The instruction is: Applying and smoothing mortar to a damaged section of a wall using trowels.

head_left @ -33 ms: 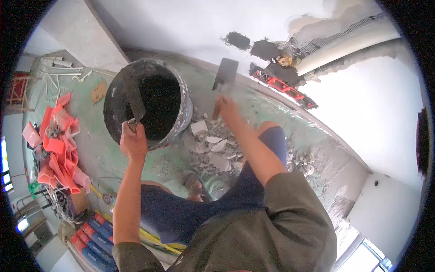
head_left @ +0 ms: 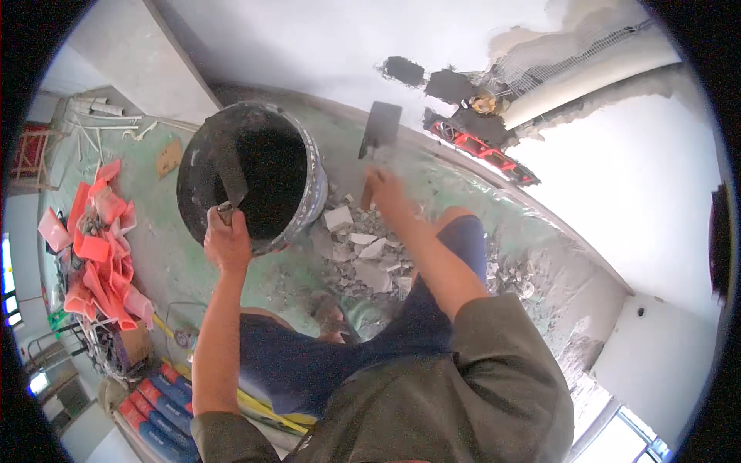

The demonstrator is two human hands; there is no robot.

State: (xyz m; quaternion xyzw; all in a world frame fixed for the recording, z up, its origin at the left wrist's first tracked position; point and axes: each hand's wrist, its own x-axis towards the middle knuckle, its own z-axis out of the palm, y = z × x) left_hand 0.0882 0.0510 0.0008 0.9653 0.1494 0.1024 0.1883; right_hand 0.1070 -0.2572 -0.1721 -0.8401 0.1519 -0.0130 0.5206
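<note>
My left hand [head_left: 229,243] is closed round the handle of a trowel [head_left: 231,174] with a narrow dark blade. That blade lies across the mouth of a large round bucket [head_left: 312,185], whose inside is black and too dark to make out. To the right of the bucket, my right hand [head_left: 391,199] grips a second trowel, a flat rectangular-bladed one [head_left: 380,127], by its brown handle. Its blade points toward the wall and is apart from it. Motion blurs my right hand slightly.
Broken rubble [head_left: 370,251] covers the floor right of the bucket. Ahead, the white wall [head_left: 324,46] has dark grey patches [head_left: 450,86], mesh, a pale pipe [head_left: 587,89] and a red frame-like object [head_left: 486,148]. Crumpled red-orange sheeting [head_left: 100,247] lies left; red-and-blue packages [head_left: 158,409] lie lower left.
My right hand and its trowel have shifted slightly nearer to me and a little left. My left hand and the bucket stay where they were.
</note>
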